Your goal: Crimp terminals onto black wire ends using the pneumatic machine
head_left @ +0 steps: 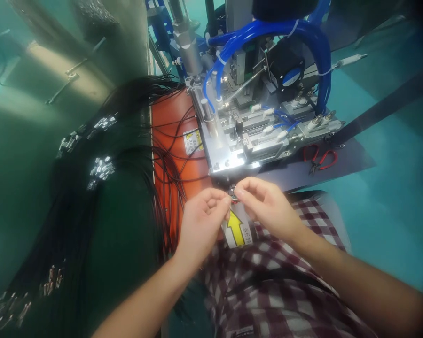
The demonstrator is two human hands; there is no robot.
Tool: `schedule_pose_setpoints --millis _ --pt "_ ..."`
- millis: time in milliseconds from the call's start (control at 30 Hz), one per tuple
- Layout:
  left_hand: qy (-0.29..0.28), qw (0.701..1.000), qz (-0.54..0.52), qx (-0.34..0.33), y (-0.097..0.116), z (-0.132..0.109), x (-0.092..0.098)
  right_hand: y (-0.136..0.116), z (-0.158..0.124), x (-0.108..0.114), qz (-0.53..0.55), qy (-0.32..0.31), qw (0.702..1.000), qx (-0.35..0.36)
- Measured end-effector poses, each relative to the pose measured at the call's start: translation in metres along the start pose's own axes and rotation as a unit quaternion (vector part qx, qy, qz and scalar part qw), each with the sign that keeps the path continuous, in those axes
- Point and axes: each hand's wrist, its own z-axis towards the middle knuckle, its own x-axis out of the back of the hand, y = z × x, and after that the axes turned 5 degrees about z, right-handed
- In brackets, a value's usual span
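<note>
My left hand (pixel 202 220) is closed in a pinch just in front of the machine (pixel 229 157). Close beside it, my right hand (pixel 268 204) also pinches, thumb against fingers. The fingertips nearly meet at a small dark part (pixel 231 190) below the machine's front edge. Whatever lies between the fingers is too small and hidden to name. Under the hands is a white label with a yellow arrow (pixel 235 230). Thin black cables (pixel 167 169) lie over the orange surface (pixel 193 171) to the left of my left hand.
Bundles of black cables with shiny metal ends (pixel 104 168) lie on the green surface at left. Red-handled cutters (pixel 315 164) rest on the dark board right of the machine. Blue air hoses (pixel 268 28) arch over it. A dark bar (pixel 384 105) crosses at right.
</note>
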Motion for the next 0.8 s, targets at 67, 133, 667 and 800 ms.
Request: schedule_pose_setpoints --millis 67,133,667,800 --pt "-0.001 1.0 -0.007 0.009 0.0009 0.0009 0.0002 0.0002 0.0004 0.0024 0.015 0.001 1.0 -0.014" --pt "-0.005 1.0 -0.01 0.014 0.001 0.0017 0.0003 0.0015 -0.0009 0.0034 0.001 0.007 1.0 0.004" --pt "0.006 1.0 -0.006 -0.023 -0.0013 0.0027 -0.0075 0.0092 -0.008 -0.0031 0.022 0.026 0.999 -0.002" --pt "-0.003 1.0 -0.01 -0.013 -0.0021 0.0031 -0.0051 0.0053 -0.0088 -0.0014 0.067 0.004 0.997 -0.028"
